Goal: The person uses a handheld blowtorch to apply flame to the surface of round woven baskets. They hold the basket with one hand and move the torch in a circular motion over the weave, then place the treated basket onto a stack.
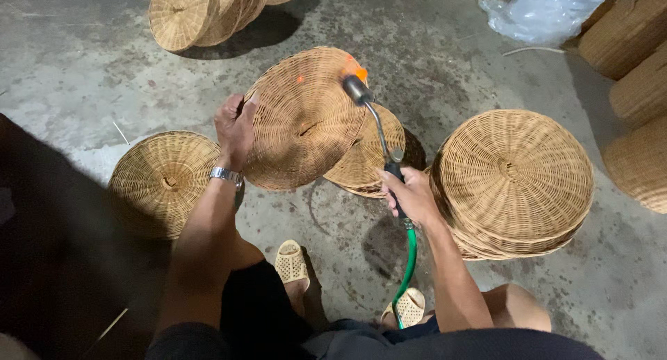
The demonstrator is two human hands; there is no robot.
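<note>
**Torch flame on held wicker tray**

Single round wicker tray (165,181) lies on concrete floor (83,68) at left. Left hand (235,127), wristwatch (226,174) on wrist, grips rim of a tilted wicker tray (302,120), held up off the floor. Right hand (411,193) is closed around the gas torch (379,134) handle, green hose (406,270) trailing down; orange flame (360,73) touches the tray's upper edge. Tray stack (514,179) at right.

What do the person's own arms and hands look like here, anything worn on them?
Both arms are bare, with no sleeves showing and no gloves. The left hand has a silver metal-link wristwatch at the wrist. The right hand wears nothing visible: no watch, band or ring.
</note>
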